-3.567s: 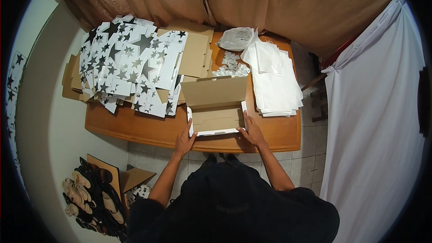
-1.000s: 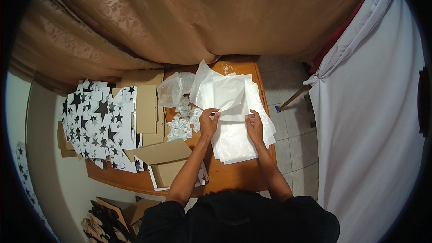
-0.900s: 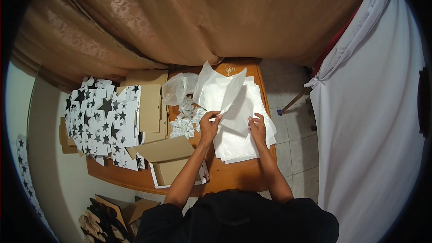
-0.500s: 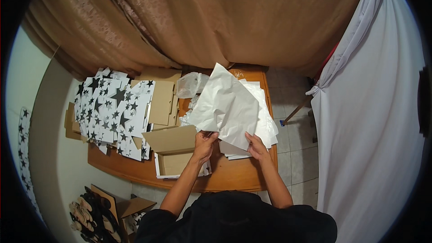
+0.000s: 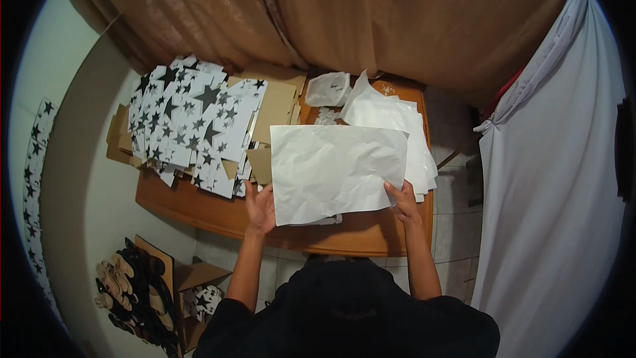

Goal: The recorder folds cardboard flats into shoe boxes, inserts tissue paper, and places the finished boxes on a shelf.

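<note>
I hold a large crumpled white sheet of tissue paper [image 5: 334, 169] spread flat in front of me over the wooden table [image 5: 218, 212]. My left hand [image 5: 260, 207] grips its lower left corner. My right hand [image 5: 402, 200] grips its lower right edge. The sheet hides the open cardboard box that lies beneath it. Only a brown flap [image 5: 260, 163] of that box shows at the sheet's left side. A stack of white tissue sheets [image 5: 397, 119] lies on the table just behind and to the right of the held sheet.
Flat white cartons printed with black stars [image 5: 192, 126] are piled on the table's left half, over brown cardboard [image 5: 278, 103]. A clear plastic bag [image 5: 328, 88] lies at the back. A brown curtain [image 5: 344, 13] hangs behind, a white cloth [image 5: 550, 179] at right. Sandals [image 5: 129, 292] lie on the floor at lower left.
I lifted one sheet off the white stack at the right, brought it left and toward me, and it now hangs spread flat over the open box.
</note>
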{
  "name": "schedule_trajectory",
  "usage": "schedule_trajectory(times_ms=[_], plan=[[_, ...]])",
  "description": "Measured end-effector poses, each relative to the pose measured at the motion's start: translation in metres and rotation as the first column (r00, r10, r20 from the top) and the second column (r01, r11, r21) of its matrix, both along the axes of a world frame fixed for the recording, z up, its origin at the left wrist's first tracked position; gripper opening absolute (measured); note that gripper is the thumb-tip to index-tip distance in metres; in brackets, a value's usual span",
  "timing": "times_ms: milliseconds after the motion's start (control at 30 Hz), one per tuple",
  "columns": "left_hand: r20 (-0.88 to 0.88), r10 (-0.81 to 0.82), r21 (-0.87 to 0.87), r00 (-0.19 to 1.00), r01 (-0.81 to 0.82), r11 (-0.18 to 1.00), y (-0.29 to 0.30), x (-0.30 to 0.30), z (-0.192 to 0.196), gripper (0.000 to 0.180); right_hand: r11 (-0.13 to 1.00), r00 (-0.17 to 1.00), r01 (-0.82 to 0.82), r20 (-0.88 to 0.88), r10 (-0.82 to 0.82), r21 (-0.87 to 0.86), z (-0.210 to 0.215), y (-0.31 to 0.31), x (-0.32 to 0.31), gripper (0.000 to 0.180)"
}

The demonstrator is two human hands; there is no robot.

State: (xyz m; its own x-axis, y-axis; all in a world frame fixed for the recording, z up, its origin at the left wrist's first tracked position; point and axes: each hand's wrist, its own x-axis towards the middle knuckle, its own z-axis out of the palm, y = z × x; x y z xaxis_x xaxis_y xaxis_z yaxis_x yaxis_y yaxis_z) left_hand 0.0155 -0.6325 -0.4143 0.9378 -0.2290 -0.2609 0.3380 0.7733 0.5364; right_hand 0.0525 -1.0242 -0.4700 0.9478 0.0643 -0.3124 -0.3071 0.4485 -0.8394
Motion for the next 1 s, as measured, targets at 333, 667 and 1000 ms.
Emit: schedule_trajectory(times_ms=[333, 667, 1000], plan=[[0.121, -0.119, 0.432, 0.986, 0.055, 0.900, 0.103, -0.034, -0.016, 0.088, 0.982, 0.995, -0.042, -0.101, 0.024, -0.184, 0.001, 0.102, -0.038, 0.036], [-0.160, -0.077, 0.719, 0.984, 0.169, 0.674, 0.131, -0.016, -0.033, 0.058, 0.877, 0.999, -0.040, -0.029, 0.030, -0.478, -0.019, 0.151, -0.052, 0.035], [-0.133, 0.076, 0.715, 0.988, 0.043, 0.698, 0.133, -0.012, -0.058, 0.025, 0.765, 0.995, 0.045, -0.041, -0.093, -0.642, -0.024, 0.163, -0.056, 0.036]])
